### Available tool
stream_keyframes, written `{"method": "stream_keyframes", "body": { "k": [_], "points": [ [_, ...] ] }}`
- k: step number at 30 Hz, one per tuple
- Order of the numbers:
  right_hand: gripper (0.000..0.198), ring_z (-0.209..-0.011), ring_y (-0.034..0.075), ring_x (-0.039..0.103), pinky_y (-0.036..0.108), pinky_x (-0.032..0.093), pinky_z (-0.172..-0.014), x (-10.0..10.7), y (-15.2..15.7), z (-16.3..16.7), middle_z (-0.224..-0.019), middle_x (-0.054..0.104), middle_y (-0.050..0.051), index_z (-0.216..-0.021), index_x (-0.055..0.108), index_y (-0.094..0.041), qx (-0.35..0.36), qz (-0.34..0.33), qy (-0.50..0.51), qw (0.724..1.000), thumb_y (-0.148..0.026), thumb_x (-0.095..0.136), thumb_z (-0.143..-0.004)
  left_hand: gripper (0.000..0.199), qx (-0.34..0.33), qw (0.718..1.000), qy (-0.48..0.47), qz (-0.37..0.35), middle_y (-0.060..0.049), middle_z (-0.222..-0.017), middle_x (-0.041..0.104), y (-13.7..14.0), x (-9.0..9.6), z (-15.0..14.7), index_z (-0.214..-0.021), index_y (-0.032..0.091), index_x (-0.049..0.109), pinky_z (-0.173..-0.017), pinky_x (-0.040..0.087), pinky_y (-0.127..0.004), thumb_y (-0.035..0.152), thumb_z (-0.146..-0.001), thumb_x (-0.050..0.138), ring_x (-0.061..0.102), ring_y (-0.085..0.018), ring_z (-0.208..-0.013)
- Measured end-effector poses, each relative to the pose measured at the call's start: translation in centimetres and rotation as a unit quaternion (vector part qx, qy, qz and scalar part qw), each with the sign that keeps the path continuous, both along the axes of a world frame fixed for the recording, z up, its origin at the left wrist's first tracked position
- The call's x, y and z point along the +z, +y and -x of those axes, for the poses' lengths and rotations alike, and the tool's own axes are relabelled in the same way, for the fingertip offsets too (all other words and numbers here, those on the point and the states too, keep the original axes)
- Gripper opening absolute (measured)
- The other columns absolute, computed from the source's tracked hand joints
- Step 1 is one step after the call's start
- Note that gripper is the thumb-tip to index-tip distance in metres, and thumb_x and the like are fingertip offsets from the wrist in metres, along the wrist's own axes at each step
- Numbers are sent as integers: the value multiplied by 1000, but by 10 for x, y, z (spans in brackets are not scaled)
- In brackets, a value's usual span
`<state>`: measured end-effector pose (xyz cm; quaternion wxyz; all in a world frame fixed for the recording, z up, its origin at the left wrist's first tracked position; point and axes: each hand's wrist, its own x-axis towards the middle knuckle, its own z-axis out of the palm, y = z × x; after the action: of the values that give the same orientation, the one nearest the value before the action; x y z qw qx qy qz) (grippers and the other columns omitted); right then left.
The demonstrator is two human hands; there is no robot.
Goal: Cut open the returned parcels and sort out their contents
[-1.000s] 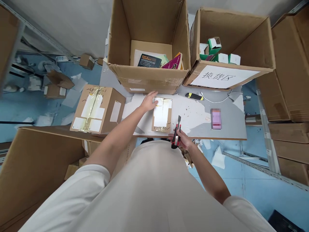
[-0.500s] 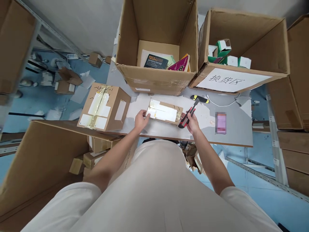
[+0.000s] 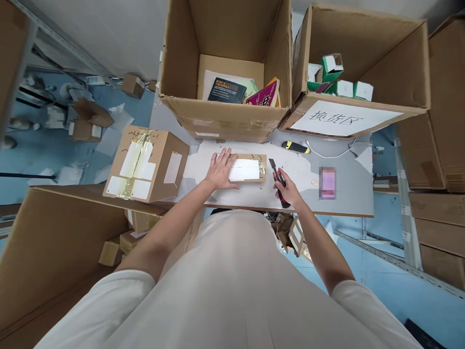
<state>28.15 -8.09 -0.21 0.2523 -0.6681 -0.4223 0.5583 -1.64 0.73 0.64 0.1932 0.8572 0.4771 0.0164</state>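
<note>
Spread flat, my left hand (image 3: 220,170) rests on the left end of a small cardboard box (image 3: 262,169). That box lies on the table with a white label on top and clear tape across its right end. My left palm and fingers cover its left part. Just right of the box, my right hand (image 3: 288,190) is closed around a red and black utility knife (image 3: 279,183), its tip pointing up and away. The knife is apart from the box. A second cutter, yellow and black (image 3: 295,147), lies on the table further back.
A taped carton (image 3: 140,167) stands left on the table (image 3: 350,203). Behind are an open carton (image 3: 225,116) with books and another (image 3: 301,87) with green-white boxes and a handwritten sign. A blurred pink item (image 3: 327,183) and a white cable (image 3: 329,156) lie right.
My left hand has moved from gripping the box's left end to lying flat on top. The box now lies straighter. My right hand has drawn the knife away from the box's right end.
</note>
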Motion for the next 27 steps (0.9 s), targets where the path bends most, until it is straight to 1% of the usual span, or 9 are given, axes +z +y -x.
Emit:
{"method": "stream_keyframes", "body": {
  "k": [2, 5, 7, 10, 13, 16, 20, 23, 27],
  "points": [
    [75, -45, 9, 56, 26, 49, -45, 3, -3, 5, -79, 60, -2, -150, 22, -30, -5, 14, 25, 1000, -44, 54, -84, 124, -1, 1000, 25, 7, -23, -155, 20, 4, 0, -7, -149, 11, 21, -114, 0, -57, 68, -52, 72, 13, -42, -144],
    [78, -45, 8, 54, 25, 48, -44, 7, -2, 12, -77, 59, -3, -151, 22, -29, -20, 32, 68, 997, -44, 56, -83, 123, 13, 999, 29, 5, -23, -152, 27, 6, -4, -11, -149, 12, 22, -114, 0, -57, 69, -53, 72, 20, -41, -141],
    [79, -44, 8, 54, 24, 47, -43, 9, -2, 13, -75, 59, -4, -151, 22, -28, -28, 32, 95, 995, -45, 57, -83, 121, 16, 1000, 17, 2, -23, -150, 31, 5, -5, -11, -148, 13, 24, -114, 0, -57, 68, -52, 73, 23, -42, -140],
    [82, -45, 9, 55, 24, 47, -42, 9, -2, 9, -74, 59, -4, -152, 21, -27, -25, 26, 113, 993, -46, 59, -82, 121, 19, 1000, -3, 1, -23, -148, 34, 4, -6, -10, -147, 13, 26, -114, 0, -58, 66, -50, 75, 25, -42, -138],
    [82, -45, 9, 55, 23, 47, -43, 9, -2, -1, -72, 59, -5, -151, 21, -29, -1, 36, 119, 992, -45, 61, -81, 123, 25, 1000, -10, 3, -22, -147, 34, 2, -5, -10, -147, 14, 28, -114, 1, -58, 64, -47, 79, 26, -43, -137],
    [78, -45, 8, 55, 23, 47, -44, 10, 1, -12, -69, 57, -7, -150, 24, -29, 31, 54, 121, 991, -42, 61, -82, 124, 27, 1000, -15, 3, -22, -146, 36, 1, -5, -10, -146, 15, 29, -115, 1, -57, 62, -44, 81, 27, -42, -136],
    [75, -42, 8, 53, 23, 48, -43, 15, 6, -16, -65, 54, -8, -151, 24, -30, 64, 59, 93, 992, -35, 59, -85, 119, 31, 999, -37, -2, -22, -143, 39, 1, -7, -12, -145, 14, 32, -115, 2, -56, 58, -45, 81, 30, -42, -133],
    [72, -39, 8, 52, 23, 47, -41, 22, 7, -13, -61, 52, -9, -150, 26, -31, 72, 60, 67, 993, -31, 58, -85, 115, 40, 998, -39, -7, -21, -141, 41, 1, -8, -13, -144, 15, 34, -115, 4, -55, 55, -47, 80, 32, -42, -132],
    [68, -39, 9, 52, 21, 45, -38, 34, 2, -13, -58, 52, -9, -148, 33, -29, 89, 73, 52, 992, -27, 59, -85, 114, 44, 999, -21, -15, -20, -141, 41, 1, -9, -14, -144, 16, 34, -115, 5, -54, 56, -47, 79, 32, -41, -132]
  ]
}}
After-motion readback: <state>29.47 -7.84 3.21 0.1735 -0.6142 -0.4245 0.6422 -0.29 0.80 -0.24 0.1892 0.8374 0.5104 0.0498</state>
